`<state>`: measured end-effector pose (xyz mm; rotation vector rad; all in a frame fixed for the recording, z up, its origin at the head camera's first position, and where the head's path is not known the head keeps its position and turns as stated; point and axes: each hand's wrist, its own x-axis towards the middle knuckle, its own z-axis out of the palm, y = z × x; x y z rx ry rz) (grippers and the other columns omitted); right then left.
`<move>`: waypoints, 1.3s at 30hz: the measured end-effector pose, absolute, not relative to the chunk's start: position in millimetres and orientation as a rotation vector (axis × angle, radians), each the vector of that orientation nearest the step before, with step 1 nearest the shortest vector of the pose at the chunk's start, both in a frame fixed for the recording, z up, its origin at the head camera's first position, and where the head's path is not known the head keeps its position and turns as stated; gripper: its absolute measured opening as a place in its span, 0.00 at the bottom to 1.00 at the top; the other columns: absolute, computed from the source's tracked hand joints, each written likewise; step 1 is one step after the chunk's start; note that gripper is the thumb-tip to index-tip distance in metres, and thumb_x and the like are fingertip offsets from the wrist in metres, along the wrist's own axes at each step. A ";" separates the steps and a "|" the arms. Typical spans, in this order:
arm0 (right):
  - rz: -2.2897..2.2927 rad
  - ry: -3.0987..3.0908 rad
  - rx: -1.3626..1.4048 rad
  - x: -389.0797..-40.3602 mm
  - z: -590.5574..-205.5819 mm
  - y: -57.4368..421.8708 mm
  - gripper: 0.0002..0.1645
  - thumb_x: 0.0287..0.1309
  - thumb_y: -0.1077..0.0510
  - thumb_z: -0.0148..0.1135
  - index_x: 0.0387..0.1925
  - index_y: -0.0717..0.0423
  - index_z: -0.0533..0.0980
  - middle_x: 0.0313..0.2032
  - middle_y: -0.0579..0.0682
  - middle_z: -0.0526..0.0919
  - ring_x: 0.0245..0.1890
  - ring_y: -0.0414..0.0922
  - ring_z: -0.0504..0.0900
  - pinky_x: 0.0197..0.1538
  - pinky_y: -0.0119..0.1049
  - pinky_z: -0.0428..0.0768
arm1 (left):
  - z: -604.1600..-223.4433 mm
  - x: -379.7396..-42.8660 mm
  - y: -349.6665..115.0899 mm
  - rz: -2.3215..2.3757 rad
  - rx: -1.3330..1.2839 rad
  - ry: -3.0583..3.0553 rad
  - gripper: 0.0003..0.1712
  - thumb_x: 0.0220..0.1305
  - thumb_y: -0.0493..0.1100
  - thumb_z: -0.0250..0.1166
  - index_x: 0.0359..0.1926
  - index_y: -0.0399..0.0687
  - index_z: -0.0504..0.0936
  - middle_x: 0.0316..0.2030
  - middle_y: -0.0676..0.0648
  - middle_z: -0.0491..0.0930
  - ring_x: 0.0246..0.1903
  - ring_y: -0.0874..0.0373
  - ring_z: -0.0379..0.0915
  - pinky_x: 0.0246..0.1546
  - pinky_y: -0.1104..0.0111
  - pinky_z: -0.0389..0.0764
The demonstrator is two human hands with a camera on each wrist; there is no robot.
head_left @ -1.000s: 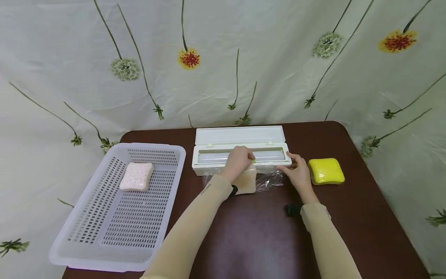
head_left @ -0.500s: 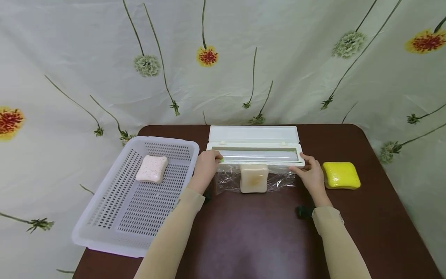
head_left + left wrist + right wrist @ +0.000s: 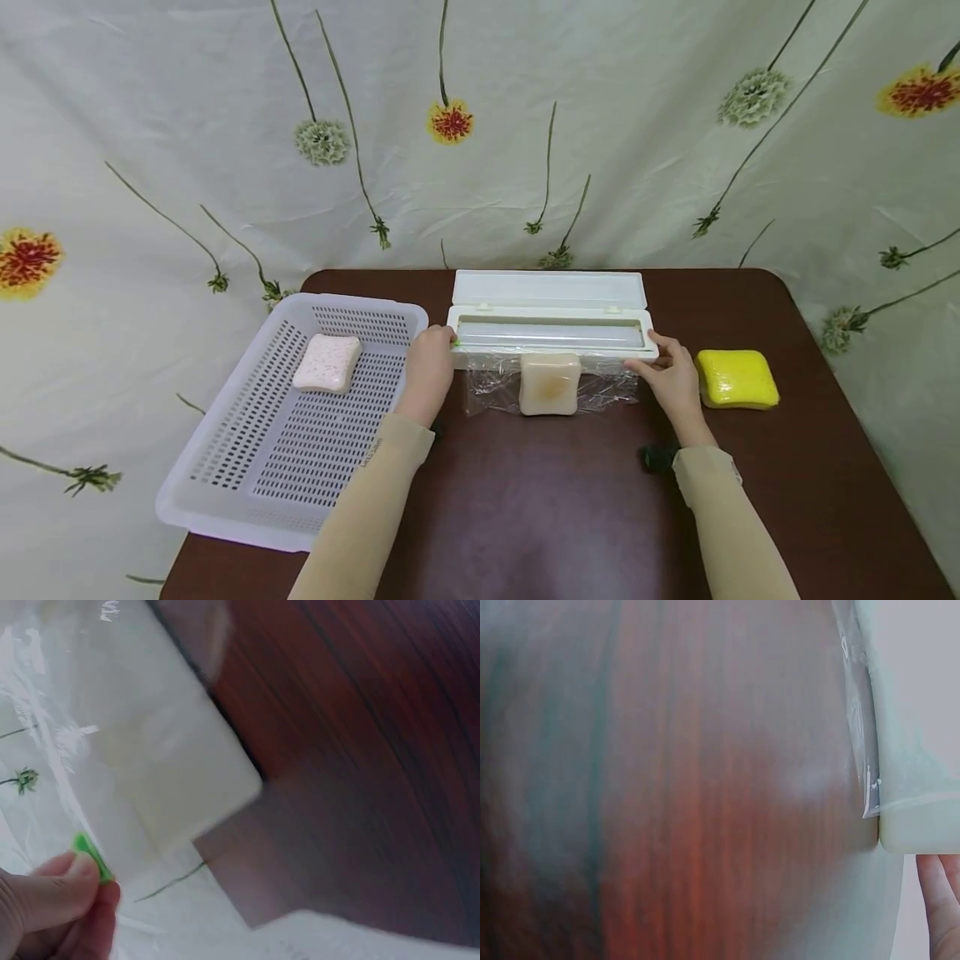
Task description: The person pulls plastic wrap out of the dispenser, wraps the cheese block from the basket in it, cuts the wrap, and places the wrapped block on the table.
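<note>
A white cling film dispenser (image 3: 551, 360) with its lid raised lies near the table's far edge, a roll of film (image 3: 547, 335) inside. My left hand (image 3: 427, 371) is at its left end, thumb and finger pinching a small green slide cutter (image 3: 94, 859). My right hand (image 3: 671, 379) grips the right end, thumb in front; only some of its fingers (image 3: 939, 896) show in the right wrist view. Clear film (image 3: 491, 390) hangs from the front edge. Against it, in front of the dispenser's middle, is a cream cushion-shaped bar (image 3: 550, 385), soap-like, with a brownish patch.
A white perforated plastic basket (image 3: 217, 467) stands on the left, with a pale speckled bar (image 3: 327, 363) in it. To the right of my right hand lies a shiny yellow bar (image 3: 738, 379). A flower-print cloth (image 3: 480, 208) hangs behind the dark brown table (image 3: 555, 508).
My left hand has slid left along the dispenser with the green cutter, from the middle to its left end, uncovering the cream bar. My right hand keeps its hold. The head view has shifted.
</note>
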<state>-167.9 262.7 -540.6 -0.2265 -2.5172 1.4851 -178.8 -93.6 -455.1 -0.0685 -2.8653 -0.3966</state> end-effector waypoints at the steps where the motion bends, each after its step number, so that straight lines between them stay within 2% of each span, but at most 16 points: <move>1: 1.479 -2.519 -0.229 -167.5 -540.2 263.2 0.40 0.55 0.52 0.72 0.67 0.56 0.68 0.51 0.63 0.70 0.43 0.53 0.78 0.37 0.08 0.70 | -454.4 -178.2 -92.2 -0.407 -0.069 -2.858 0.13 0.61 0.24 0.61 0.41 0.38 0.87 0.36 0.39 0.84 0.38 0.44 0.83 0.40 0.58 0.84; 4: 1.474 -2.517 -0.240 -166.4 -538.6 263.2 0.40 0.55 0.52 0.72 0.68 0.56 0.68 0.51 0.63 0.70 0.43 0.51 0.77 0.37 0.07 0.69 | -451.6 -174.8 -87.3 -0.463 -0.022 -2.844 0.13 0.60 0.27 0.64 0.46 0.36 0.85 0.41 0.37 0.83 0.41 0.44 0.82 0.43 0.58 0.84; 7: 1.478 -2.511 -0.239 -165.6 -536.5 261.5 0.41 0.55 0.53 0.72 0.68 0.58 0.68 0.51 0.63 0.70 0.43 0.52 0.77 0.37 0.07 0.69 | -448.4 -165.4 -80.0 -0.633 0.030 -2.765 0.15 0.63 0.30 0.63 0.51 0.33 0.82 0.45 0.35 0.81 0.43 0.43 0.80 0.43 0.57 0.84; 12: 1.487 -2.518 -0.235 -164.0 -534.3 259.2 0.42 0.55 0.53 0.72 0.69 0.58 0.67 0.51 0.64 0.70 0.45 0.55 0.78 0.37 0.07 0.68 | -455.3 -145.5 -69.6 -1.014 0.095 -2.597 0.12 0.70 0.38 0.60 0.48 0.33 0.78 0.41 0.36 0.77 0.40 0.44 0.77 0.41 0.55 0.81; 18: 1.445 -2.571 -0.256 -162.5 -531.7 258.2 0.44 0.56 0.50 0.71 0.70 0.57 0.65 0.52 0.64 0.69 0.46 0.56 0.78 0.36 0.07 0.66 | -482.9 -133.7 -66.9 -1.208 0.282 -2.629 0.22 0.71 0.48 0.60 0.53 0.32 0.70 0.48 0.34 0.71 0.46 0.42 0.69 0.46 0.52 0.74; 21: 1.431 -2.582 -0.265 -162.0 -530.3 257.8 0.44 0.56 0.50 0.71 0.71 0.58 0.64 0.52 0.64 0.69 0.46 0.55 0.77 0.36 0.09 0.67 | -492.4 -133.7 -66.8 -1.285 0.358 -2.615 0.27 0.71 0.50 0.60 0.56 0.30 0.67 0.50 0.31 0.71 0.48 0.40 0.70 0.48 0.50 0.75; 24: 1.416 -2.587 -0.270 -160.9 -529.3 256.9 0.46 0.57 0.51 0.71 0.72 0.58 0.62 0.52 0.65 0.69 0.47 0.56 0.76 0.42 0.20 0.75 | -499.4 -136.0 -66.4 -1.374 0.412 -2.589 0.31 0.69 0.52 0.61 0.58 0.31 0.64 0.51 0.31 0.73 0.51 0.39 0.73 0.49 0.49 0.77; 26: 1.422 -2.582 -0.285 -160.2 -529.7 255.7 0.48 0.57 0.51 0.71 0.73 0.59 0.59 0.53 0.66 0.69 0.50 0.57 0.75 0.49 0.34 0.79 | -504.0 -138.0 -66.1 -1.436 0.433 -2.571 0.32 0.69 0.54 0.61 0.58 0.32 0.63 0.52 0.31 0.74 0.53 0.39 0.73 0.49 0.49 0.77; 29: 1.456 -2.546 -0.360 -158.3 -531.3 252.5 0.53 0.56 0.50 0.72 0.74 0.61 0.54 0.56 0.68 0.68 0.54 0.60 0.73 0.57 0.51 0.77 | -510.7 -140.5 -65.6 -1.504 0.429 -2.543 0.33 0.68 0.54 0.63 0.58 0.34 0.61 0.54 0.32 0.76 0.55 0.40 0.74 0.51 0.49 0.78; 32: 1.465 -2.486 -0.470 -155.0 -533.5 247.5 0.52 0.54 0.48 0.73 0.70 0.66 0.56 0.55 0.67 0.68 0.55 0.60 0.72 0.59 0.53 0.74 | -516.5 -142.6 -65.2 -1.540 0.409 -2.512 0.33 0.66 0.53 0.65 0.57 0.35 0.61 0.54 0.33 0.77 0.56 0.40 0.74 0.52 0.50 0.77; 34: 1.455 -2.443 -0.522 -151.8 -533.4 243.3 0.48 0.53 0.47 0.74 0.63 0.69 0.60 0.53 0.66 0.69 0.53 0.59 0.72 0.58 0.51 0.74 | -518.9 -143.6 -64.7 -1.566 0.400 -2.483 0.32 0.66 0.51 0.66 0.56 0.36 0.61 0.53 0.34 0.78 0.55 0.40 0.75 0.53 0.50 0.77; 37: 1.428 -2.438 -0.559 -146.8 -532.6 237.7 0.42 0.53 0.46 0.74 0.54 0.70 0.63 0.49 0.65 0.69 0.49 0.57 0.71 0.55 0.50 0.72 | -521.4 -144.8 -63.8 -1.598 0.410 -2.442 0.31 0.63 0.49 0.68 0.56 0.37 0.62 0.50 0.35 0.80 0.51 0.41 0.76 0.52 0.51 0.78; 39: 1.434 -2.455 -0.573 -144.0 -532.0 235.5 0.40 0.54 0.45 0.73 0.52 0.70 0.64 0.49 0.64 0.70 0.49 0.57 0.72 0.55 0.50 0.73 | -522.2 -145.5 -62.9 -1.612 0.410 -2.423 0.32 0.62 0.47 0.70 0.55 0.38 0.62 0.47 0.35 0.80 0.48 0.41 0.77 0.51 0.52 0.78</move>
